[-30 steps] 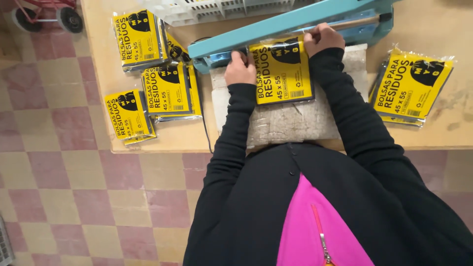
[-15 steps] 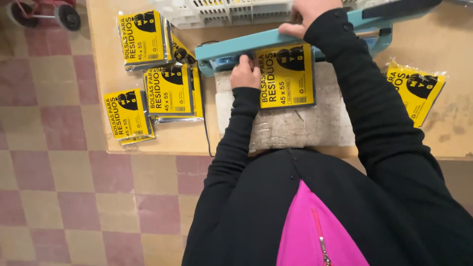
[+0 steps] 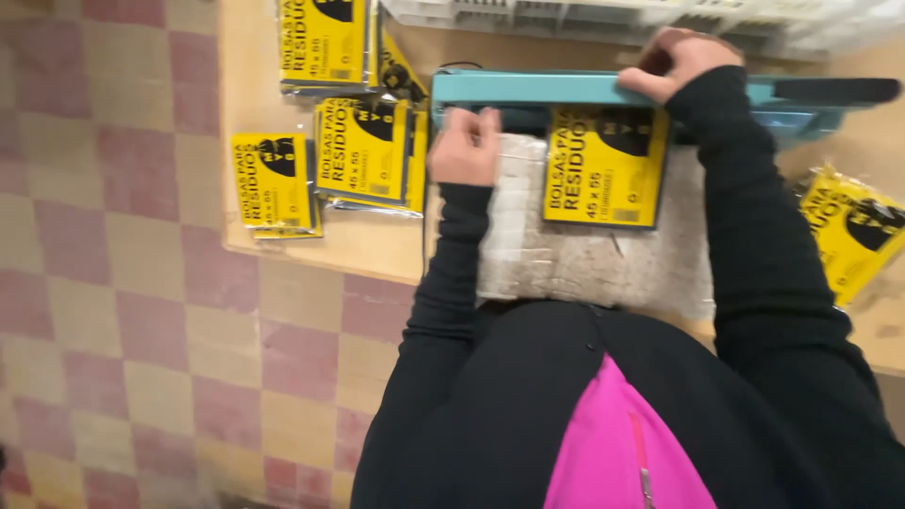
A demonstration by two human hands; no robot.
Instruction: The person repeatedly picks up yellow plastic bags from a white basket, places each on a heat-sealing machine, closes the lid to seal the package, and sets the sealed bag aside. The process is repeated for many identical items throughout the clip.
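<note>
Right hand (image 3: 681, 58) sits on top of the teal sealer arm (image 3: 566, 90), fingers curled over its far edge, palm pressing down on the bar. Arm looks lowered onto the sealer base (image 3: 792, 123); black handle (image 3: 834, 90) sticks out at 3 o'clock from the hand.

Yellow bag packet (image 3: 603, 165) lies directly under the bar, at about 7 o'clock from the right hand, its top edge tucked beneath the arm. Packet rests on a grey woven pad (image 3: 584, 254) on the wooden table (image 3: 368, 245).

Left hand (image 3: 465, 146) is at 9 o'clock from the packet, just beside it, fingers bent, knuckles up, resting flat on the pad's corner against the sealer's left end. Cannot tell whether it pinches anything.

More yellow packets: a stack (image 3: 363, 151) at 9 o'clock from the left hand, one (image 3: 273, 181) further left, one (image 3: 853, 231) at 3 o'clock near the right sleeve. White plastic crate (image 3: 566, 14) at 12 o'clock.
</note>
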